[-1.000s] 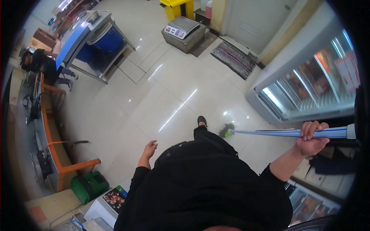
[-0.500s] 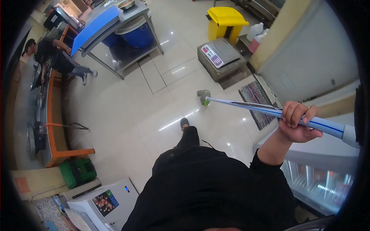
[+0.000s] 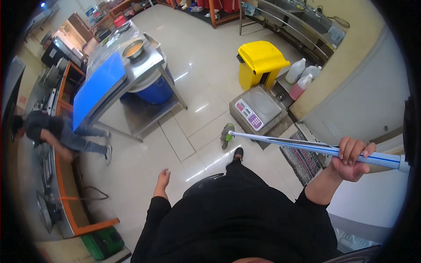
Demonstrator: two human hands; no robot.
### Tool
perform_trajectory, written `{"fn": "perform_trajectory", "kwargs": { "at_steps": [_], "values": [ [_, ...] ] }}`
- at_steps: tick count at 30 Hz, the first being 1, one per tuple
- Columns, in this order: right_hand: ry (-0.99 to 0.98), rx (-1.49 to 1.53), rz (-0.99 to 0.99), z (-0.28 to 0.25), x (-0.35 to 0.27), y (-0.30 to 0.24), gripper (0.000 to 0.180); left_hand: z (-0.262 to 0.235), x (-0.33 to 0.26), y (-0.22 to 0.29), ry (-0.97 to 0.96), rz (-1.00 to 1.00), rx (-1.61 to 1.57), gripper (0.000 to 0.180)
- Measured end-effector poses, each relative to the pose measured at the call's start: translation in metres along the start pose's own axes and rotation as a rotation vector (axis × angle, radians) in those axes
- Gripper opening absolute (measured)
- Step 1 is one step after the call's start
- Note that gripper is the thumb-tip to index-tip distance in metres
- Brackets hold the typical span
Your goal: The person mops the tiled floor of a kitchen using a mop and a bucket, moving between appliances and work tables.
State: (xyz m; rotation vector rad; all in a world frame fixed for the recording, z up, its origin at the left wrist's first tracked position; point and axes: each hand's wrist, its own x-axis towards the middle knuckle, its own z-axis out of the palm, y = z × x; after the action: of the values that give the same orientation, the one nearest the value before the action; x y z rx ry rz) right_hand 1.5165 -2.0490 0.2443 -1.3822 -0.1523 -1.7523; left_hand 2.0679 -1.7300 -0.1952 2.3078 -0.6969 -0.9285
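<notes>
Gripping the blue-striped mop (image 3: 307,147) in my right hand (image 3: 352,161), its head (image 3: 226,136) low beside the digital scale (image 3: 265,105), I want a steady hold to clear it; my left hand (image 3: 163,179) hangs empty, loosely open.

Blue-striped white mop handle (image 3: 324,149), seemingly grey-green mop head (image 3: 226,136), yellow bin (image 3: 263,57), blue board (image 3: 98,92), speckled multicoloured mat (image 3: 300,160)

Commercial kitchen; steel table (image 3: 151,60), sink (image 3: 294,16); stove (image 3: 47,171) (probably; edge blurred).
</notes>
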Motion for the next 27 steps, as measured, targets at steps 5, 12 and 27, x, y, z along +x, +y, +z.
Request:
{"fn": "perform_trajectory", "kwargs": {
  "at_steps": [5,12,27],
  "values": [
    [-0.084,0.138,0.077,-0.031,0.071,0.114,0.038,0.012,0.12,0.173,0.03,0.256,-0.093,0.038],
    [-0.217,0.302,0.197,-0.031,0.182,0.342,0.042,-0.006,0.134,0.294,-0.251,-0.146,-0.414,0.045],
    [0.13,0.059,0.037,-0.041,0.322,0.595,0.039,-0.085,0.483,0.691,-0.742,0.618,-0.398,0.047]
  ]
}}
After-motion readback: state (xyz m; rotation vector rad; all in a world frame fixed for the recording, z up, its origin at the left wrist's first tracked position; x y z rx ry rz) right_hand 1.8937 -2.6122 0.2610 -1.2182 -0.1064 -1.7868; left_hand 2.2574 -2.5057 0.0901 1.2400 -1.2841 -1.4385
